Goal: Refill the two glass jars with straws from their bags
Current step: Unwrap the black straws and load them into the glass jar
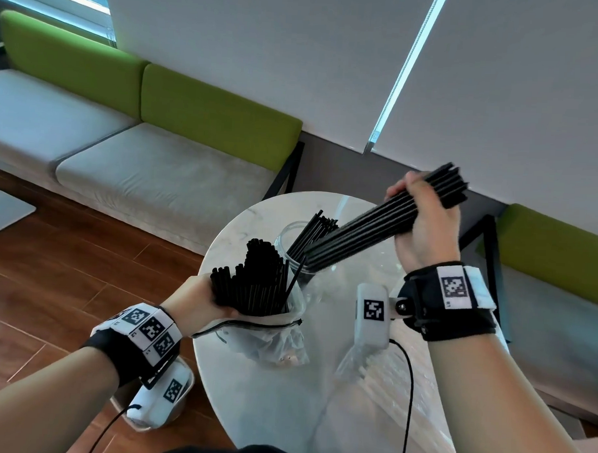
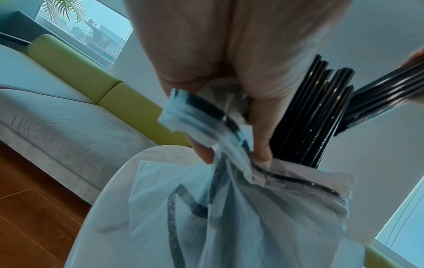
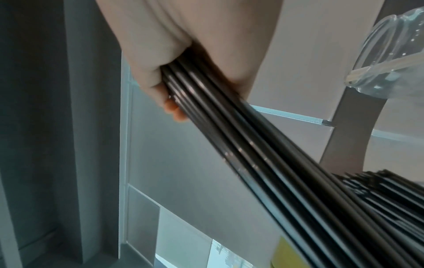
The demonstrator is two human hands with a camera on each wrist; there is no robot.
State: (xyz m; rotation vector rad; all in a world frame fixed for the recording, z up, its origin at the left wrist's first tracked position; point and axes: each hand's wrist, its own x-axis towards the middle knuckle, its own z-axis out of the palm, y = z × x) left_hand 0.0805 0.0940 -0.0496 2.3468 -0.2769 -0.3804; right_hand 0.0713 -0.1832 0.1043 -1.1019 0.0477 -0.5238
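Observation:
My left hand [image 1: 198, 300] grips the neck of a clear plastic bag [image 1: 272, 341] above the table, and a thick bunch of black straws [image 1: 254, 279] stands up out of it. In the left wrist view the fingers [image 2: 259, 130] pinch the bag's zip edge [image 2: 298, 183]. Higher up, my right hand [image 1: 424, 225] holds a bundle of black straws [image 1: 369, 226] slanting down, its lower ends at the mouth of a glass jar [image 1: 286, 239] with a few black straws inside. A second clear bag [image 1: 356, 362] of pale straws lies on the table. No second jar shows.
Everything sits on a small round white marble table [image 1: 282, 414]. Behind it runs a bench with grey cushions [image 1: 139, 164] and green backs [image 1: 220, 116]. Another green seat [image 1: 560, 251] and its black frame stand at the right. Wooden floor [image 1: 49, 266] lies to the left.

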